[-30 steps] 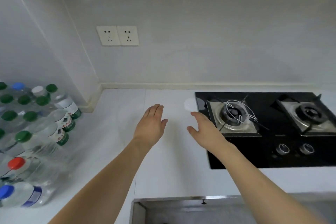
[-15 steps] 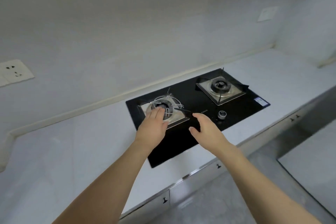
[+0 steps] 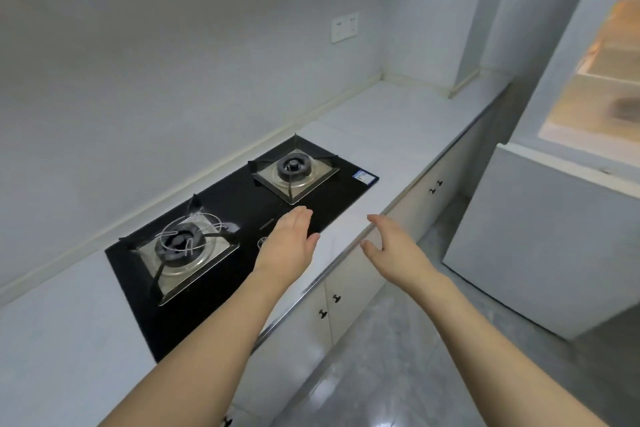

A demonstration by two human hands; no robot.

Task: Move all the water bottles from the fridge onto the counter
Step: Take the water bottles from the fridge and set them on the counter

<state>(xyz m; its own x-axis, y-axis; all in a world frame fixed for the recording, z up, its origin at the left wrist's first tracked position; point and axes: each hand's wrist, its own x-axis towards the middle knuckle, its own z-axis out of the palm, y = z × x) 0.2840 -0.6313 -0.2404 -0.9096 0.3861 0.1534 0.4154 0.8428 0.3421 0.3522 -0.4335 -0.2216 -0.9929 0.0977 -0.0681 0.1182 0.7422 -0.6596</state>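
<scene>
No water bottle is in view now. My left hand point(image 3: 289, 246) hovers over the front edge of the black gas hob point(image 3: 242, 204), fingers straight and empty. My right hand point(image 3: 394, 250) hangs past the white counter point(image 3: 391, 121) edge, above the floor, fingers relaxed and empty. At the right the open fridge point(image 3: 595, 87) shows a lit, blurred interior, with its white door point(image 3: 540, 236) swung toward me.
The hob has two burners; the near one point(image 3: 180, 246) carries a wire ring. White cabinet doors point(image 3: 349, 291) with small black knobs run under the counter. A wall socket point(image 3: 344, 27) sits above the far corner. Grey tiled floor point(image 3: 398, 374) lies between counter and fridge door.
The view has swung right: the bottles on the left of the counter have left the frame and the fridge has come in. Both hands stay stretched out and empty.
</scene>
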